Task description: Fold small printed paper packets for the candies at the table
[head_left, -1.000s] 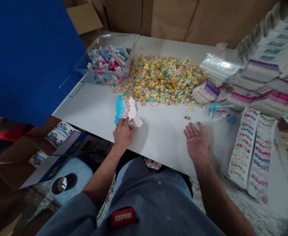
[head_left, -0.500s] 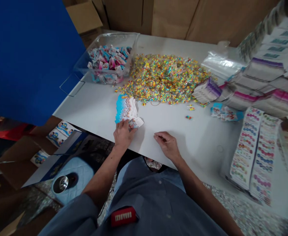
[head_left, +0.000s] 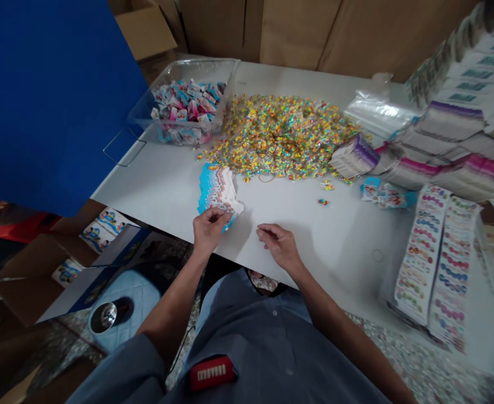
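Blue-edged cards (head_left: 217,189) are lying fanned on the white table (head_left: 314,241), the left hand (head_left: 207,229) gripping their near edge between closed fingers, while the right hand (head_left: 279,246) is resting apparently empty nearby, fingers loosely curled.

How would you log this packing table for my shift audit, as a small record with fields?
left hand: grips a fanned stack of blue-edged printed cards
right hand: fingers curled above the white table, nothing visible in them
beside the cards: heap of small multicoloured pieces
back left: transparent plastic bin of pink and blue packets
right side: stacks of printed cards, sheets of coloured dots
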`<action>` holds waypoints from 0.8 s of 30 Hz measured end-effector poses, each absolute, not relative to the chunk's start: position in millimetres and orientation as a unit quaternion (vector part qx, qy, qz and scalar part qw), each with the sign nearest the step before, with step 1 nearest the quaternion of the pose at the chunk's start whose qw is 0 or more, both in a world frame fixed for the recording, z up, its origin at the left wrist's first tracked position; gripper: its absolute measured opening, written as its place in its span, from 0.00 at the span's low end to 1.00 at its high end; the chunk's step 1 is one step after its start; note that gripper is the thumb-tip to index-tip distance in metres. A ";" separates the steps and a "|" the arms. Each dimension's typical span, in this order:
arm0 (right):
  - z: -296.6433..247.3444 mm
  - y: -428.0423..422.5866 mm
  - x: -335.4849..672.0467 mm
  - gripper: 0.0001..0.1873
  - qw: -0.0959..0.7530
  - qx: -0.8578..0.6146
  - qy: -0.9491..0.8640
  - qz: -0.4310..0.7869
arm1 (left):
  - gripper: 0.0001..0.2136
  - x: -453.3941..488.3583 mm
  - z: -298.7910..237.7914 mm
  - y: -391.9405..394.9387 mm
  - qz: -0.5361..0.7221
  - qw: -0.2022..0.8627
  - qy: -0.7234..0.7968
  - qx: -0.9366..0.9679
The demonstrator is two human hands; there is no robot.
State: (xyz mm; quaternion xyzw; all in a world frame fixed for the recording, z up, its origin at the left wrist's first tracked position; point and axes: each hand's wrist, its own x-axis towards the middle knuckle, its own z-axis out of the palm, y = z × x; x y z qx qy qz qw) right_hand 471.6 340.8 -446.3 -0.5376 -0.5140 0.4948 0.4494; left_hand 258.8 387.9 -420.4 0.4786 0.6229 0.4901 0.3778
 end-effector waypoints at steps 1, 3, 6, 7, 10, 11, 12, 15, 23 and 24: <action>-444.9 343.0 467.3 0.19 0.456 -0.532 -0.491 0.517 | 0.12 262.9 -417.6 386.6 0.514 0.414 0.603 0.448; -440.0 347.4 460.4 0.22 0.474 -0.518 -0.464 0.540 | 0.14 273.0 -412.4 382.8 0.539 0.472 0.567 0.407; -430.0 352.5 460.1 0.17 0.493 -0.493 -0.464 0.546 | 0.15 287.2 -407.7 376.8 0.534 0.543 0.523 0.383; -426.9 353.3 463.4 0.16 0.494 -0.486 -0.470 0.547 | 0.16 290.2 -406.5 375.7 0.526 0.566 0.506 0.384; -420.8 352.7 480.5 0.15 0.465 -0.462 -0.514 0.553 | 0.18 292.8 -399.2 376.1 0.453 0.659 0.428 0.421; -419.7 351.8 486.7 0.16 0.440 -0.448 -0.539 0.561 | 0.21 292.5 -395.2 377.3 0.411 0.689 0.397 0.446; -418.9 350.7 492.4 0.16 0.415 -0.434 -0.561 0.570 | 0.23 292.4 -390.8 378.7 0.364 0.715 0.365 0.473; -417.8 346.4 502.8 0.18 0.377 -0.419 -0.590 0.578 | 0.23 296.1 -380.7 382.3 0.270 0.744 0.304 0.530; -425.9 331.7 500.9 0.17 0.395 -0.439 -0.631 0.503 | 0.16 318.2 -415.8 381.2 0.367 0.614 0.400 0.573; -429.7 331.2 500.8 0.17 0.395 -0.447 -0.631 0.496 | 0.17 320.4 -420.2 380.6 0.375 0.588 0.407 0.591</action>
